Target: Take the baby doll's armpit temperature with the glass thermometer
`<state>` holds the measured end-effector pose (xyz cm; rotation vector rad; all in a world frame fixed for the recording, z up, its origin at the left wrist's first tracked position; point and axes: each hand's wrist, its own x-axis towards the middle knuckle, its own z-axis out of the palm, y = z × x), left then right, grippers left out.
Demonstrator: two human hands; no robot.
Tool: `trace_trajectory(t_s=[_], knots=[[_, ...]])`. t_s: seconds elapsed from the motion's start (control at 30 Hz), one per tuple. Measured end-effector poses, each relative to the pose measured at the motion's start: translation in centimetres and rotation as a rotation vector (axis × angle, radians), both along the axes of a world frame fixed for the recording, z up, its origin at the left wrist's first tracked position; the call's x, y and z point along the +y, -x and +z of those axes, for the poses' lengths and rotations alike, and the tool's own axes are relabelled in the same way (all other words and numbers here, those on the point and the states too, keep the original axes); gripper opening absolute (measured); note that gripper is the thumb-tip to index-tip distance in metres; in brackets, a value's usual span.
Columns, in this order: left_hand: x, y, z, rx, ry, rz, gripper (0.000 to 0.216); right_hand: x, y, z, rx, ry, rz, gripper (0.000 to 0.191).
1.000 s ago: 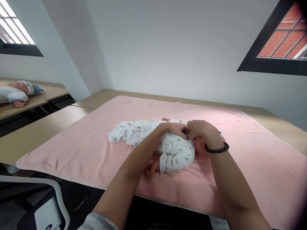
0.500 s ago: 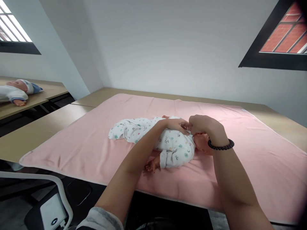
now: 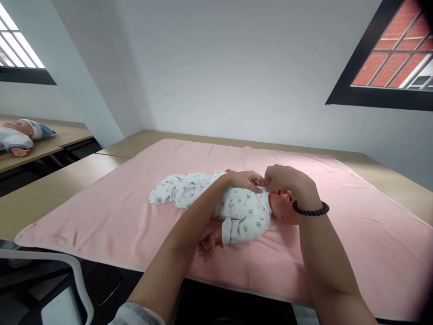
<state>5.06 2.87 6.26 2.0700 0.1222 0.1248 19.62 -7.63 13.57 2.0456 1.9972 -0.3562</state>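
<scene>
Head view: doll (image 3: 238, 205) lies crosswise, head (image 3: 282, 208) right, legs (image 3: 176, 187) left; fingers (image 3: 272, 177) pinch its collar (image 3: 268, 197).

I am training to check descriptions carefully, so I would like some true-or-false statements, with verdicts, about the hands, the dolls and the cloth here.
1. The left hand and right hand are close together near the neckline of the nearer doll. True.
2. A black beaded bracelet is on the left wrist. False: it is on the right wrist.
3. The nearer doll lies on a pink blanket. True.
4. Its outfit is plain blue. False: it is white with small coloured prints.
5. The farther doll wears a cap. True.
</scene>
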Motion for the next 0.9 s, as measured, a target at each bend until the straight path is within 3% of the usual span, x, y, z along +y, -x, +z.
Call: trace_trajectory(t_s=[0.13, 0.23, 0.37, 0.57, 0.73, 0.8, 0.9], knots=[[1.3, -1.0, -1.3, 0.001, -0.062, -0.027, 0.026, 0.3, -1.0, 0.0, 0.058, 0.011, -0.033, 0.011], [1.6, -1.0, -1.3, 0.027, -0.059, -0.061, 0.029, 0.3, -1.5, 0.2, 0.086, 0.014, -0.056, 0.013], [1.0, 0.1, 0.6, 0.149, -0.22, -0.025, 0.028, -0.1, -1.2, 0.6, 0.125, -0.03, -0.043, 0.008], [0.0, 2.3, 3.8, 0.322, -0.466, 0.112, 0.019, 0.2, 0.0, 0.5, 0.24, 0.053, 0.017, 0.028], [-0.5, 2.6, 4.6, 0.481, -0.515, 0.152, 0.027, 1.5, -0.4, -1.1, 0.292, 0.036, 0.309, 0.013], [-0.8, 2.4, 4.6, 0.542, -0.503, 0.16, 0.039, 1.9, -0.6, -1.5, 0.303, 0.065, 0.321, 0.011], [-1.0, 2.1, 4.5, 0.57, -0.509, 0.154, 0.04, 2.0, -0.8, -1.7, 0.316, 0.101, 0.306, 0.016]])
